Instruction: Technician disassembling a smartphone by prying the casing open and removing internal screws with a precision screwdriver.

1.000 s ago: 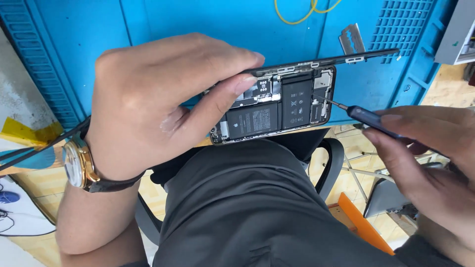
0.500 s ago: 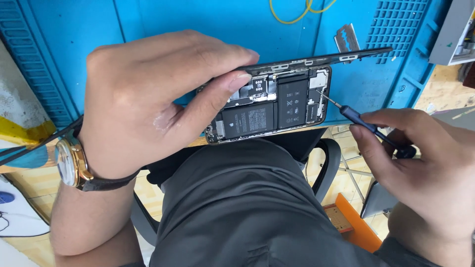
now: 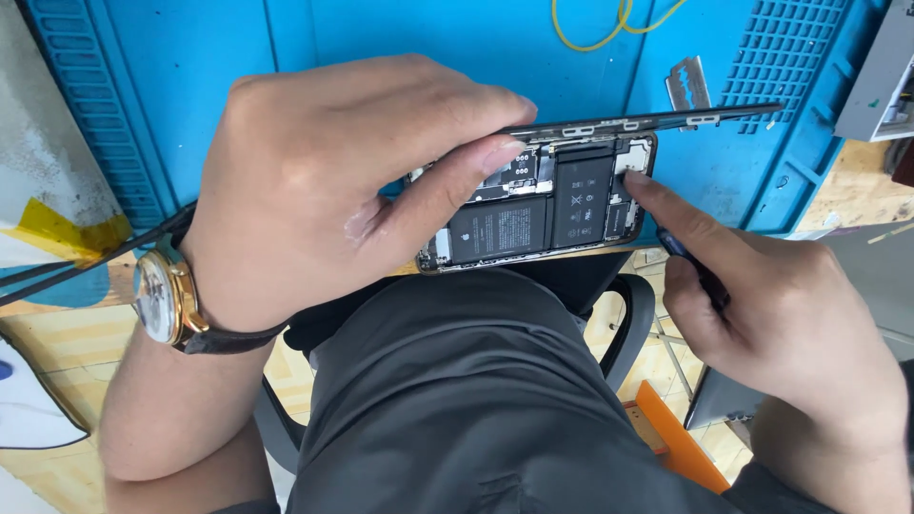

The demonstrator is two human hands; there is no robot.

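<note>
My left hand [image 3: 343, 181] grips an opened smartphone [image 3: 543, 205] at its left end, thumb along the near edge. The phone's black battery and boards face up. Its screen panel [image 3: 657, 121] is lifted on edge along the far side. My right hand [image 3: 771, 314] comes in from the right with a dark-handled screwdriver [image 3: 690, 266] held in its fingers. The forefinger tip rests on the phone's right end, near a small metal plate. The tool's tip is hidden under that finger. A gold wristwatch [image 3: 162, 297] with a dark strap sits on my left wrist.
A blue work mat [image 3: 286, 48] covers the bench under the phone. A razor blade [image 3: 687, 86] and a yellow wire [image 3: 609, 29] lie on it at the back. A grey box [image 3: 885, 76] is at the far right. My lap in dark cloth [image 3: 457, 400] and a chair fill the bottom.
My right hand has moved left, up to the phone. The screwdriver shaft that was visible is now covered by my forefinger, which touches the phone's right end. The left hand keeps its grip.
</note>
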